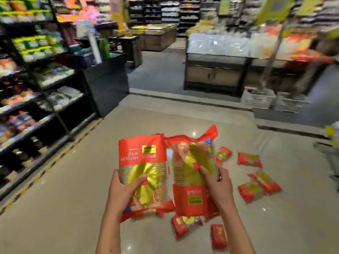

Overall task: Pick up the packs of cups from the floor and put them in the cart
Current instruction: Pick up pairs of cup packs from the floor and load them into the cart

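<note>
Already the left hand (124, 187) grips one red-and-gold plastic pack of cups (143, 162), the right hand (218, 186) pinches another (192, 173); slick film could slip before reaching the barely visible cart (328, 153), joining the floor packs (249, 159).

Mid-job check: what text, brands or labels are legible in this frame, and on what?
"WEFOLEN", upside down in white, on the red band of the left pack, held in the left hand.
Other print and the yellow label on that pack: too blurred.
Yellow label on the right pack, held in the right hand: unreadable.
Packs on the floor: too small.
Shelf goods and hanging signs: blurred.
</note>
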Available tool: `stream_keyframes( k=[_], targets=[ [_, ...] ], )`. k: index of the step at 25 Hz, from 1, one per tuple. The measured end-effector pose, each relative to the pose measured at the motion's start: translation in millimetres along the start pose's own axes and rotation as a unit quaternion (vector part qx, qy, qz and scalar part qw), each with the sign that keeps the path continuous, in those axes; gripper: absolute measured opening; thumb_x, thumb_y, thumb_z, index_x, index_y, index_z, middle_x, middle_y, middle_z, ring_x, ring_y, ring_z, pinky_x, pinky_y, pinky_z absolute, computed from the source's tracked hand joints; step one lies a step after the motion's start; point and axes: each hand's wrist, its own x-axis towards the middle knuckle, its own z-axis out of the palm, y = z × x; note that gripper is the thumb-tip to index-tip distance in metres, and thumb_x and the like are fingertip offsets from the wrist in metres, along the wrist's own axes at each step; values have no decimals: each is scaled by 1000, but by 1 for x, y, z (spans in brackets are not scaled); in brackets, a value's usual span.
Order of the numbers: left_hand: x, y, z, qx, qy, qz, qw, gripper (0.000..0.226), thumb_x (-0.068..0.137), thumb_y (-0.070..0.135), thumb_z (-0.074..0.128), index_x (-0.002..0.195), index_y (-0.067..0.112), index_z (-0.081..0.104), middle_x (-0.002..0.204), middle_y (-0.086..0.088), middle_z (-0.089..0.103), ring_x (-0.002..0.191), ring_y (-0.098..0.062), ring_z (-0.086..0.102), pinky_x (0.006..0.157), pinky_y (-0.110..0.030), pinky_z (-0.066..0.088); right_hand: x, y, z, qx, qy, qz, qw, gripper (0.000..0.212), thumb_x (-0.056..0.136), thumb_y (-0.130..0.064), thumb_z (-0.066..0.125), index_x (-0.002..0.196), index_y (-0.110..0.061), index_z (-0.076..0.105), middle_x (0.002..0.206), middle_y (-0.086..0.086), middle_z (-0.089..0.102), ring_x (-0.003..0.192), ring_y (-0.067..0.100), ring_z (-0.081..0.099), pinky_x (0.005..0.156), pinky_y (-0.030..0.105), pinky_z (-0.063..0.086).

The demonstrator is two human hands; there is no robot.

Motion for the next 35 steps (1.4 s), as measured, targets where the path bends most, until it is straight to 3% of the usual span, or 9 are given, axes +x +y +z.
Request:
stream_keyframes(
  k=[3,7,11,14,20,23,27,33,35],
  targets=[
    [-11,-5,48,12,-91,10,996,61,59,30,94,107,19,58,97,-3,74,84,-18,74,65,-31,58,-33,22,-58,-18,106,34,994,38,80,-47,82,104,-21,71,94,-3,75,81,6,71,63,17,53],
    [-38,-14,119,23,-213,12,977,71,55,32,99,114,19,60,101,-1,76,87,-14,75,75,-36,61,-76,44,-135,-45,230,80,969,52,70,-69,79,102,-28,69,97,-5,75,89,13,72,81,40,60],
    [-75,-9,195,31,-309,23,950,78,55,36,98,119,17,58,107,-3,74,92,-15,74,84,-44,61,-115,50,-208,-20,318,114,941,39,75,-56,83,98,-27,69,93,-4,77,84,15,75,77,43,62],
    [-114,-1,257,42,-378,45,924,84,50,50,96,121,24,58,107,4,74,93,-11,73,85,-42,60,-147,57,-265,-5,380,118,917,34,77,-51,84,96,-27,68,91,-2,78,81,17,76,76,44,63],
    [-220,10,385,50,-505,52,860,71,56,44,95,114,32,55,110,3,71,93,-16,73,81,-45,62,-208,65,-393,8,483,117,867,34,80,-48,81,100,-24,68,91,-1,78,74,12,77,69,39,63],
    [-292,15,452,32,-541,55,839,77,58,42,96,122,28,54,112,4,71,95,-14,72,78,-38,61,-236,75,-472,8,519,119,846,36,80,-51,80,101,-25,66,92,-2,77,73,10,76,68,38,63],
    [-381,26,521,30,-571,53,819,68,67,32,92,121,26,53,108,6,69,92,-11,70,67,-27,55,-265,85,-566,7,549,122,827,48,71,-66,79,101,-31,66,95,-3,77,80,15,77,75,46,65],
    [-473,38,616,52,-599,76,796,69,66,41,91,119,23,51,109,3,68,94,-16,69,72,-34,58,-286,99,-678,14,584,117,803,34,80,-56,77,101,-34,62,97,-4,75,79,13,76,67,33,61],
    [-495,37,651,60,-602,78,792,72,61,47,93,117,26,52,110,3,69,94,-17,71,78,-41,62,-285,108,-711,22,587,115,801,40,82,-55,76,109,-29,63,99,-3,75,79,13,76,65,32,61]
  ],
)
